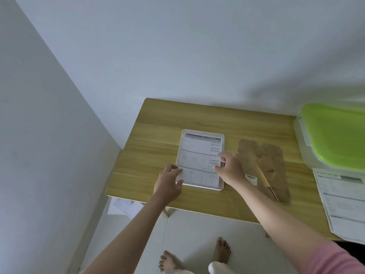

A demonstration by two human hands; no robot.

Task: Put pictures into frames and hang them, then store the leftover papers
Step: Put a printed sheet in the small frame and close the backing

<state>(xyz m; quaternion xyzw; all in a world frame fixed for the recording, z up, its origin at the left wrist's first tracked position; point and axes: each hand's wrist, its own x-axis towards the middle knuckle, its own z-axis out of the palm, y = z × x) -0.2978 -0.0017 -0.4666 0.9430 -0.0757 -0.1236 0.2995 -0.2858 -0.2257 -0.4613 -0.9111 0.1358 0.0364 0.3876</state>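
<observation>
Head view: both hands' fingers [178,171] pinch the paper [200,161] over the frame [222,138].

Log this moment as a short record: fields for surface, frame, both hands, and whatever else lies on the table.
surface: wooden table against a white wall
frame: white frame flat on the table, printed sheet lying in it
left hand: pinches the sheet's near left corner
right hand: fingers on the sheet's right edge
beside frame: brown backing board
far right: green-lidded box, paper stack
</observation>
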